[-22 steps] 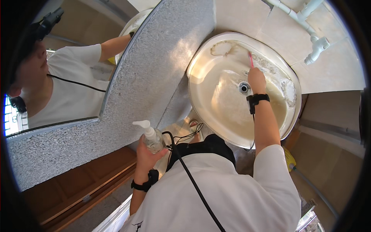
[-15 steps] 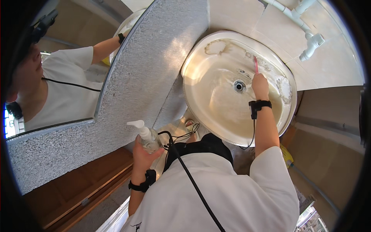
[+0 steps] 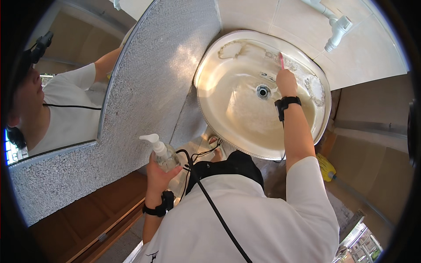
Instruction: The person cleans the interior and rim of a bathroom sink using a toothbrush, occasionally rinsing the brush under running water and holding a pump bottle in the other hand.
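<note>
My right hand is closed around a slim pink toothbrush. It reaches over the stained, off-white washbasin, to the right of the round metal drain. The brush's tip lies at the basin's far ledge, among grey and brown stains; I cannot tell if it touches. Low on the left, my left hand grips a clear pump bottle with a white pump head, held upright outside the basin. The fingers behind the bottle are partly hidden.
A white plastic tap juts from the tiled wall beyond the basin. To the left stand a rough grey wall and a mirror. Black cables hang down my front. A yellow mop head is at the right.
My view has shifted, so the basin sits further left and higher. My right hand has moved the toothbrush slightly toward the far rim. The left hand still holds the bottle.
</note>
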